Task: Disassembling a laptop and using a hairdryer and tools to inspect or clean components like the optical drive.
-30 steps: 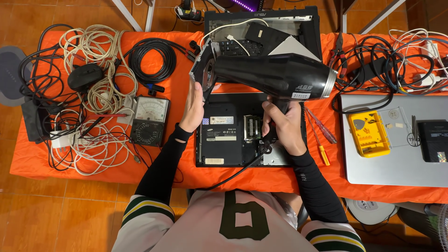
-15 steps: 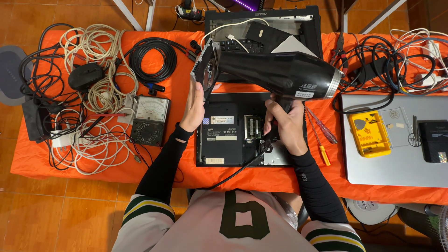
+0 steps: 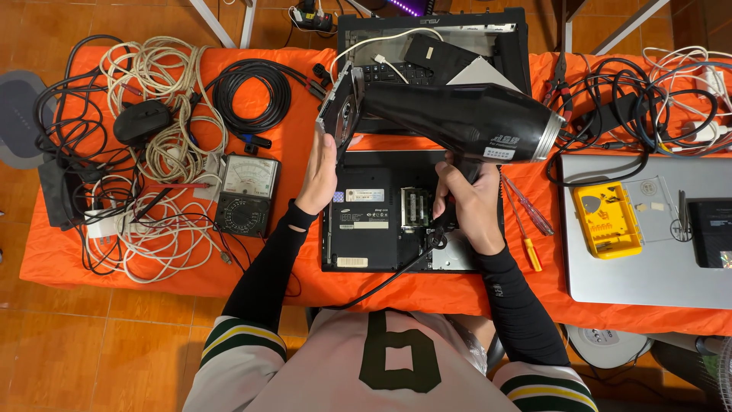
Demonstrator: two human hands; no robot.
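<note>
- The right hand (image 3: 471, 207) is wrapped in a closed grip around the handle of a black hair dryer (image 3: 457, 118), holding it level above the table with its barrel running left to right.
- The left hand (image 3: 320, 174) is raised, fingers together and fairly straight, pinching the lower edge of a flat silver drive (image 3: 341, 113) that stands on edge right at the dryer's left end.
- The dryer's black cord (image 3: 389, 278) drops from the handle and runs toward the near table edge.
- Directly below both hands lies an opened black laptop base (image 3: 374, 221), underside up, with its inner parts showing on the right half.
- Farther off sits a second black laptop (image 3: 503, 34) with keyboard showing, partly hidden by the dryer.
- To the left of the left hand is an analog multimeter (image 3: 246, 194), amid white cable bundles (image 3: 164, 114) and a black coiled cable (image 3: 252, 95).
- To the right of the right hand lie two screwdrivers (image 3: 526, 217), then a silver laptop (image 3: 648, 259) bearing a yellow case (image 3: 606, 221).
- Everything rests on an orange tablecloth (image 3: 297, 152).
</note>
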